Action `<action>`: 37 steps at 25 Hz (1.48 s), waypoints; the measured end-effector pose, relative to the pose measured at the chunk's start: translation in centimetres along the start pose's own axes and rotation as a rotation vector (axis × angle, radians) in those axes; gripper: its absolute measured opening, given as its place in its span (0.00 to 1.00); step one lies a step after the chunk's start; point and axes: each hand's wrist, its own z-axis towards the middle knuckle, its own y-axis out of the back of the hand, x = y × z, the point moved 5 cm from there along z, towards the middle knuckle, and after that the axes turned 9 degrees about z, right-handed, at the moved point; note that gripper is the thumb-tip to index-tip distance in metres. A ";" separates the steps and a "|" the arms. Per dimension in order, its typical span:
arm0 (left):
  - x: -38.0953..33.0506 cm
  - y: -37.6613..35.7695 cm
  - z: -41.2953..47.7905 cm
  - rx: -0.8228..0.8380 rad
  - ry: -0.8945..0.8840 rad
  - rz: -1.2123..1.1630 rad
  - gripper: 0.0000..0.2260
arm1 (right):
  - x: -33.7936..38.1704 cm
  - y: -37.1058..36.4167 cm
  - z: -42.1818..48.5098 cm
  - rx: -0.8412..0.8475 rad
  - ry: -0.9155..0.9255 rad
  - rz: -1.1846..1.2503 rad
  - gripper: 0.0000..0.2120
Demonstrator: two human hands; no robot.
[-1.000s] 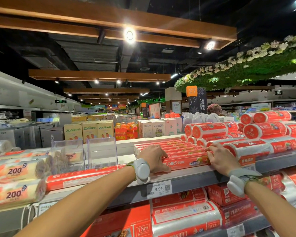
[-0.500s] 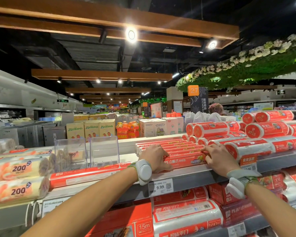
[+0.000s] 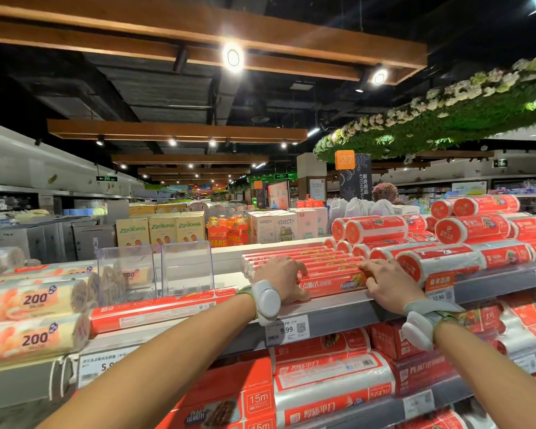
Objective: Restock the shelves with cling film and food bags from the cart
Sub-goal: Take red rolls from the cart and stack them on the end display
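Note:
A stack of slim red cling film rolls (image 3: pixel 325 267) lies on the top shelf (image 3: pixel 338 308) in the head view. My left hand (image 3: pixel 280 278) sits at the stack's left end, its fingers curled over the front roll and the thumb at its front face. At the right end, my right hand (image 3: pixel 387 284) lies with fairly straight fingers on top of the rolls. One long red roll (image 3: pixel 155 309) lies alone on the shelf to the left. The cart is out of sight.
Thick red-and-white rolls (image 3: pixel 446 258) are piled right of the stack. Two clear plastic dividers (image 3: pixel 186 267) stand left of it, with yellow "200" bag rolls (image 3: pixel 31 317) beyond. Red boxes and rolls (image 3: pixel 331 379) fill the lower shelf. A price tag (image 3: pixel 287 331) hangs on the shelf edge.
Both hands stay on the cling film stack in nearly the same places. My view has tipped very slightly; nothing was picked up or let go.

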 end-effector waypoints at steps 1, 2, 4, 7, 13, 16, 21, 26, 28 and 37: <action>-0.1 0.0 0.0 -0.004 0.006 0.014 0.22 | 0.1 0.0 -0.1 0.001 -0.004 -0.002 0.23; -0.2 0.0 0.0 -0.007 0.006 0.025 0.22 | 0.2 0.0 -0.1 0.001 -0.007 -0.002 0.23; -0.3 0.0 0.0 0.000 0.005 0.037 0.22 | 0.2 -0.1 -0.1 0.009 -0.010 -0.004 0.22; -0.1 -0.1 -0.1 0.028 0.013 0.000 0.22 | 0.1 -0.4 0.1 0.043 -0.007 -0.039 0.23; -0.1 -0.2 -0.2 0.044 0.005 0.003 0.20 | 0.7 -0.3 -0.7 0.000 -0.040 0.066 0.25; -0.1 0.1 -0.5 0.077 0.017 -0.008 0.25 | 2.4 0.6 -3.0 -0.196 -0.018 0.138 0.23; -1.9 3.9 -3.4 -0.345 -0.026 -0.378 0.20 | 5.4 0.2 -9.0 -0.365 -0.018 0.287 0.16; -9.2 0.8 -9.8 -0.294 -0.248 -1.119 0.11 | 6.2 -2.2 -17.0 -0.437 -0.263 0.606 0.10; -13.1 -2.5 -13.3 -0.114 -0.285 -1.321 0.09 | 4.9 -3.2 -22.1 -0.467 -0.375 0.556 0.08; -27.7 -11.7 -31.2 0.485 -0.383 -1.459 0.10 | 0.0 -4.5 -47.9 -0.410 -0.893 0.391 0.09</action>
